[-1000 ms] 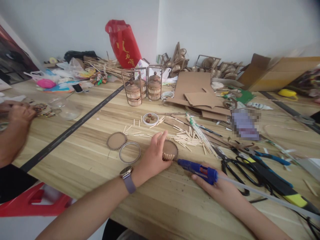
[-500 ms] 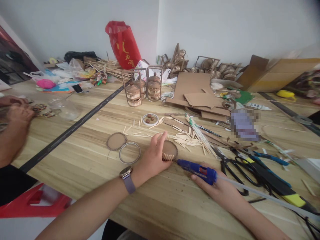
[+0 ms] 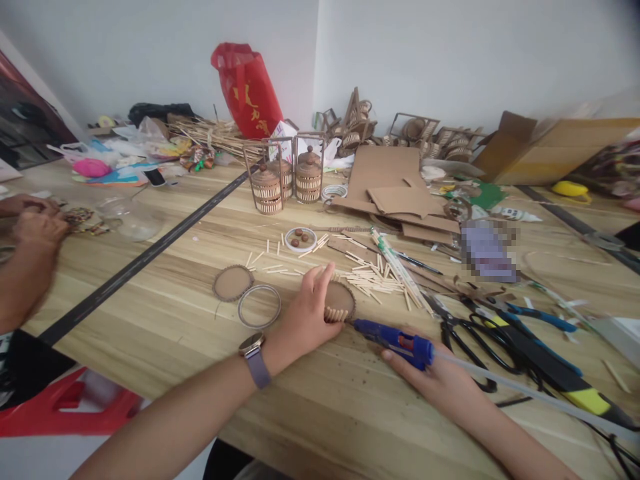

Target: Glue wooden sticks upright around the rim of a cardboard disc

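My left hand grips the near left edge of a round cardboard base with a braided rim. A short row of small wooden sticks stands along its near edge, partly behind my thumb. My right hand is wrapped round a blue hot glue gun, whose nozzle points left, close beside the base's near right edge. Left of my left hand lie a pale ring and another rimmed cardboard disc. Loose short sticks are scattered beyond the base.
Scissors and blue-handled pliers lie right of the glue gun. Small lidded baskets in frames stand farther back, near stacked cardboard. A dish of brown beads sits mid-table. Another person's hands work at the left.
My hands, the base and the glue gun look nearly unmoved. At the left, the other person's clothing has shifted slightly.
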The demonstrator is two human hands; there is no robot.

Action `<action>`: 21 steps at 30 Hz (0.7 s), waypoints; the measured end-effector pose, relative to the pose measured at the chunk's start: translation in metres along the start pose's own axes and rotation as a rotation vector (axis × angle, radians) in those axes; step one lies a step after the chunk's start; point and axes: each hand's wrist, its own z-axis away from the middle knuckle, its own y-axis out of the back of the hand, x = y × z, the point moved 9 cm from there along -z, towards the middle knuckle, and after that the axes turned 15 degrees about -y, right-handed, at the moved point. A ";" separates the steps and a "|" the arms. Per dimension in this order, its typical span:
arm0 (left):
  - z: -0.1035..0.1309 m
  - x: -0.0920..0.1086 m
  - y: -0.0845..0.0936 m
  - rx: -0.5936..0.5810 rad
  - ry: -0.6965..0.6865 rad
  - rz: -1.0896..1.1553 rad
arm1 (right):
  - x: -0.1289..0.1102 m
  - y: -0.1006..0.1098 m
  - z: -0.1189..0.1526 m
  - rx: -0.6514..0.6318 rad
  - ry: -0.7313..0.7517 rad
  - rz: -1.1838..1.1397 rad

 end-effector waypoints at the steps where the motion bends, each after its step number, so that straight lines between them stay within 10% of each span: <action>1: 0.000 0.000 0.000 -0.001 0.003 0.001 | 0.000 0.000 0.000 -0.004 -0.001 0.002; 14: 0.002 -0.004 -0.002 -0.018 0.039 0.008 | 0.015 0.008 -0.007 -0.048 -0.160 -0.128; 21: 0.001 -0.003 -0.001 -0.020 0.028 -0.004 | 0.032 -0.014 0.011 -0.676 -0.286 -0.285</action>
